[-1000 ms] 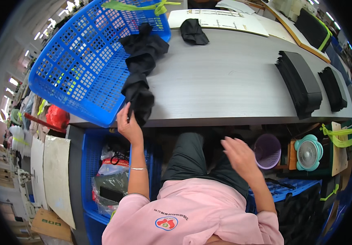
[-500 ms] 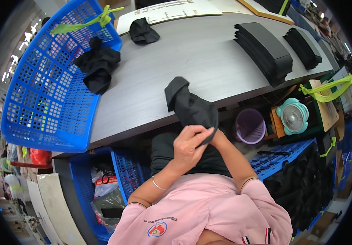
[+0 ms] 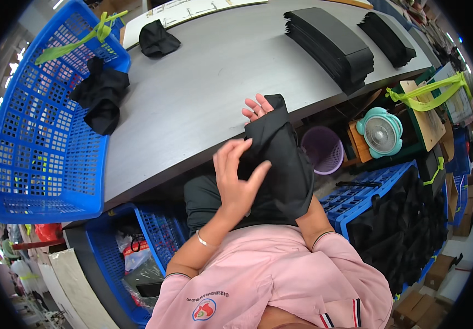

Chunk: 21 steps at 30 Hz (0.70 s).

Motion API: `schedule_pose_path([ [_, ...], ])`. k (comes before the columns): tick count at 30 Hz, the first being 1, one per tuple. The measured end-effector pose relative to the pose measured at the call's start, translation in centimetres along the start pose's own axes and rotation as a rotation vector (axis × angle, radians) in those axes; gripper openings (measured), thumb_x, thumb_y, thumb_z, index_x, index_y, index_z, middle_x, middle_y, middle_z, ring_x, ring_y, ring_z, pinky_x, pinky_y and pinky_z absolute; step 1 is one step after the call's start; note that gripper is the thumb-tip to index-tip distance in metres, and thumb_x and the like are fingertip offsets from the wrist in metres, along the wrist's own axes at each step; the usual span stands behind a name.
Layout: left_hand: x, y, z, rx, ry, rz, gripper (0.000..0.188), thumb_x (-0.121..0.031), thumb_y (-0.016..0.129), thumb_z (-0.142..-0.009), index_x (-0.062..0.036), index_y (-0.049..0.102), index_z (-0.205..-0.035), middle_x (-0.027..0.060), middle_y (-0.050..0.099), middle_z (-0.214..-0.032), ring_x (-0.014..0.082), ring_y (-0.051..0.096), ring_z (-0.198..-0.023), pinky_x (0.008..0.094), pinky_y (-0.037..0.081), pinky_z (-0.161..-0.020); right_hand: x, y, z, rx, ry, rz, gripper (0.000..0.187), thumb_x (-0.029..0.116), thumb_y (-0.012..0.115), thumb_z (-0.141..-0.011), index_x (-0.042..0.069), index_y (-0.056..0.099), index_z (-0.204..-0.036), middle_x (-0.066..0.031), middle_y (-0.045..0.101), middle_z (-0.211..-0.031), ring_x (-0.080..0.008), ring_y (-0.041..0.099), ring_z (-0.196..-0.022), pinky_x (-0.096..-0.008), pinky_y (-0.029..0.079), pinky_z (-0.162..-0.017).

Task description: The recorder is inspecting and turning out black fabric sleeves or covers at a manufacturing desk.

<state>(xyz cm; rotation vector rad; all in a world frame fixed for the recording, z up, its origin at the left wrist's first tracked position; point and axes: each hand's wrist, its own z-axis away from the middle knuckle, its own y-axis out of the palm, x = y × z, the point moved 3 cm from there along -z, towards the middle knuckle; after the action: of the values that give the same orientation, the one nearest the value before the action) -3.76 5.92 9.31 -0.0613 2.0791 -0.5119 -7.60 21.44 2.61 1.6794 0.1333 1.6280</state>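
**Right hand (image 3: 258,107) poking out of black cloth (image 3: 283,170)**

Here the black cloth is wrapping the right forearm (image 3: 314,219), hanging over the lap (image 3: 201,200) and the near edge of the table (image 3: 203,90). Alongside, the left hand (image 3: 235,183) is holding its thumb and fingers apart; whether they're touching the cloth, one can't tell. Beyond the cloth's far end, the right hand's fingers are showing, stretched and slightly apart! To the right, a purple bin (image 3: 324,153) and teal fan (image 3: 380,131) are standing. At the table's left, bunched black fabric (image 3: 103,93) is lying by the rim of a blue basket (image 3: 98,181); farther off, two black stacks (image 3: 332,49) and a small black piece (image 3: 158,41) are resting.
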Motion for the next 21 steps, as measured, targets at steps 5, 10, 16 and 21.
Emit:
schedule_pose_path([
  [5, 2.5, 0.8, -3.4, 0.057, -0.042, 0.134, 0.009, -0.007, 0.073, -0.084, -0.0052, 0.07, -0.093, 0.0112, 0.06, -0.124, 0.0248, 0.053, -0.115, 0.0341, 0.043, -0.096, 1.1, 1.1, 0.3, -0.056, 0.068, -0.005, 0.058, 0.02, 0.047, -0.104, 0.011, 0.022, -0.156, -0.0127, 0.047, -0.143, -0.0248, 0.054, -0.115, -0.0391, 0.047, -0.095],
  [10, 4.1, 0.4, -5.4, 0.06, -0.167, 0.304, 0.006, -0.009, 0.07, -0.087, -0.0067, 0.069, -0.093, 0.0104, 0.06, -0.125, 0.0297, 0.048, -0.122, 0.0387, 0.037, -0.104, 0.0, 0.6, 1.6, -0.193, 0.366, -0.053, 0.055, 0.017, 0.051, -0.099, 0.008, 0.033, -0.15, -0.0154, 0.052, -0.137, -0.0293, 0.058, -0.113, -0.0407, 0.05, -0.091],
  [16, 1.9, 1.1, -3.8, -0.001, -0.049, 0.128, 0.029, -0.008, 0.072, -0.085, -0.0068, 0.063, -0.111, 0.0137, 0.048, -0.142, 0.0293, 0.047, -0.13, 0.0388, 0.036, -0.107, 1.1, -1.4, 4.3, -0.109, 0.192, -0.054, 0.049, 0.017, 0.051, -0.1, 0.007, 0.037, -0.146, -0.0135, 0.053, -0.136, -0.0262, 0.057, -0.115, -0.038, 0.047, -0.096],
  [21, -2.9, 2.0, 1.3, 0.167, 0.336, 0.159, 0.065, -0.03, 0.087, -0.073, -0.0048, 0.057, -0.125, 0.0191, 0.039, -0.149, 0.0383, 0.037, -0.136, 0.0458, 0.031, -0.112, 2.8, -2.7, 2.9, -0.148, -0.035, -0.087, 0.045, 0.017, 0.05, -0.101, 0.006, 0.041, -0.143, -0.0119, 0.054, -0.135, -0.0236, 0.056, -0.117, -0.0358, 0.045, -0.099],
])
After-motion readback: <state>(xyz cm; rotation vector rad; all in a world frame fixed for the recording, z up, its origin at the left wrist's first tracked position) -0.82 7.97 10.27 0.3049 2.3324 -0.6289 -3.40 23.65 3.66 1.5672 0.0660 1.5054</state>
